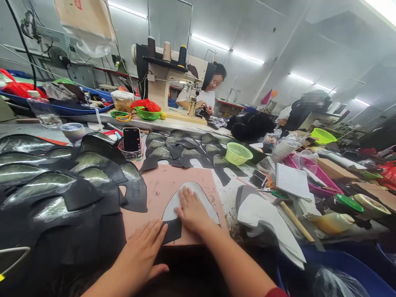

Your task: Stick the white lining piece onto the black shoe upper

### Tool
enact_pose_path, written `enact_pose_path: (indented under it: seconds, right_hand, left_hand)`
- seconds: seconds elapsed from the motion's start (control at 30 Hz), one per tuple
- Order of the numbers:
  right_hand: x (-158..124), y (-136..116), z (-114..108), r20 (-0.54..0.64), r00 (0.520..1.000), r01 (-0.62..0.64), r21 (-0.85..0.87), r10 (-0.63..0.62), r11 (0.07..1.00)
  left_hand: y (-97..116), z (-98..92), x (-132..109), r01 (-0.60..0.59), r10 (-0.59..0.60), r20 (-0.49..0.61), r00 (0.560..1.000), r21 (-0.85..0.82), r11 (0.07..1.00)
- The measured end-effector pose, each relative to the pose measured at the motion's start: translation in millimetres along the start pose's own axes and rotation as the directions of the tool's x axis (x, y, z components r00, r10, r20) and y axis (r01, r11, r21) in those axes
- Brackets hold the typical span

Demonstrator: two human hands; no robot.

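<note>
A white, horseshoe-shaped shoe upper piece (pixel 173 203) with a black underside lies flat on the pink work mat (pixel 161 181) in front of me. My right hand (pixel 192 210) presses flat on its middle, fingers spread forward. My left hand (pixel 140 251) rests palm down at the mat's near edge, its fingertips touching the black corner (pixel 172 230) of the piece. Neither hand grips anything.
Glued black shoe pieces (pixel 62 181) are spread in overlapping rows at left, more (pixel 182 148) beyond the mat. A stack of white and black pieces (pixel 262 214), a hammer (pixel 293 218), notebook (pixel 292 180), green basket (pixel 237 153) and phone (pixel 131 139) surround it. Two people sit behind at sewing machines.
</note>
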State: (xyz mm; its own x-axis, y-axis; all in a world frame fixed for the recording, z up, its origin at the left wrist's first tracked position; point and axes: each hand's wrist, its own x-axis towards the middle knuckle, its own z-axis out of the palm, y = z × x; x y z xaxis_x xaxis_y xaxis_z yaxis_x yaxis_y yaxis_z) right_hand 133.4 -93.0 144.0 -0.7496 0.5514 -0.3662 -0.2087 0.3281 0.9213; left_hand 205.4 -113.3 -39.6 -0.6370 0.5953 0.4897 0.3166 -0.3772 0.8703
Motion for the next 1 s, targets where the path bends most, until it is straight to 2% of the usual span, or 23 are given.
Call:
enact_pose_path:
  seconds: [0.07, 0.13, 0.3, 0.53, 0.63, 0.67, 0.7, 0.73, 0.77, 0.83, 0.87, 0.9, 1.0]
  right_hand:
    - [-13.6, -17.0, 6.5, 0.024, 0.995, 0.101, 0.032, -0.101, 0.994]
    - [-23.6, -28.8, 8.2, 0.007, 0.992, 0.128, 0.063, -0.129, 0.99]
    - [-17.0, -39.3, 0.7, -0.112, 0.993, -0.013, 0.099, 0.024, 0.995]
    - [3.5, -44.0, 1.5, -0.096, 0.995, 0.015, 0.154, 0.0, 0.988]
    - [5.6, -44.9, 1.1, -0.088, 0.996, 0.025, 0.161, -0.01, 0.987]
    - [6.5, -45.1, 0.8, -0.085, 0.996, 0.028, 0.162, -0.014, 0.986]
    - [7.6, -45.1, 0.5, -0.081, 0.997, 0.03, 0.164, -0.017, 0.986]
    - [8.7, -45.1, 0.4, -0.077, 0.997, 0.03, 0.167, -0.018, 0.985]
    - [9.7, -45.0, 0.5, -0.074, 0.997, 0.029, 0.172, -0.017, 0.985]
    - [11.1, -44.6, 1.4, -0.074, 0.997, 0.024, 0.186, -0.01, 0.982]
    - [11.4, -44.3, 2.2, -0.077, 0.997, 0.02, 0.196, -0.005, 0.98]
    - [11.3, -44.1, 3.1, -0.082, 0.997, 0.017, 0.206, 0.0, 0.978]
    - [9.5, -44.0, 5.3, -0.101, 0.995, 0.001, 0.242, 0.024, 0.97]
  left_hand:
    - [4.4, -5.7, -0.3, 0.017, -0.017, 0.009, 1.0, -0.012, 1.0]
    - [7.2, -8.8, -1.3, 0.004, -0.004, 0.022, 1.0, -0.004, 1.0]
    - [13.6, -8.6, -5.4, -0.008, 0.006, 0.043, 0.999, 0.039, 0.999]
    - [19.1, -12.3, -6.8, 0.014, -0.02, 0.08, 0.997, 0.073, 0.997]
    - [13.0, -3.7, -2.1, 0.009, -0.019, 0.086, 0.996, 0.112, 0.994]
    - [9.2, 2.5, 0.5, -0.008, 0.0, 0.057, 0.998, 0.142, 0.99]
    - [5.0, 10.0, 3.4, -0.038, 0.043, -0.024, 0.999, 0.191, 0.981]
    - [0.6, 17.9, 6.3, -0.075, 0.12, -0.156, 0.98, 0.265, 0.961]
    - [-3.5, 25.6, 8.8, -0.099, 0.214, -0.305, 0.928, 0.351, 0.931]
    - [-9.6, 37.2, 11.9, -0.085, 0.392, -0.538, 0.746, 0.507, 0.858]
    - [-11.3, 40.3, 12.2, -0.064, 0.446, -0.599, 0.665, 0.55, 0.832]
    - [-12.3, 41.7, 11.9, -0.046, 0.469, -0.625, 0.624, 0.569, 0.821]
    - [-13.3, 40.4, 9.9, -0.05, 0.511, -0.643, 0.57, 0.594, 0.803]
